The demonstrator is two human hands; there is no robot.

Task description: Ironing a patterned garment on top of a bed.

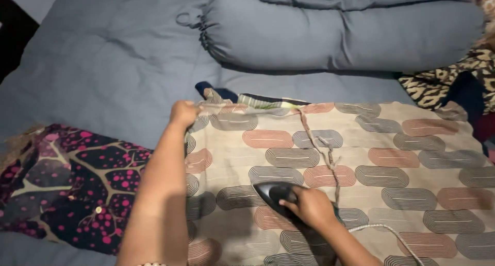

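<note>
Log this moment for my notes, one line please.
left hand: grips cloth corner | right hand: holds iron on cloth | bed

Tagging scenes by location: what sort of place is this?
Probably a bedroom at home. A grey-blue bedspread and bolster pillow fill the view, and the right hand runs an iron over a patterned cloth laid on the bed.

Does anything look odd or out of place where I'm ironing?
A frayed strip trails loose across the patterned cloth just beyond the iron in your right hand. Your left hand pins the cloth's far corner.
</note>
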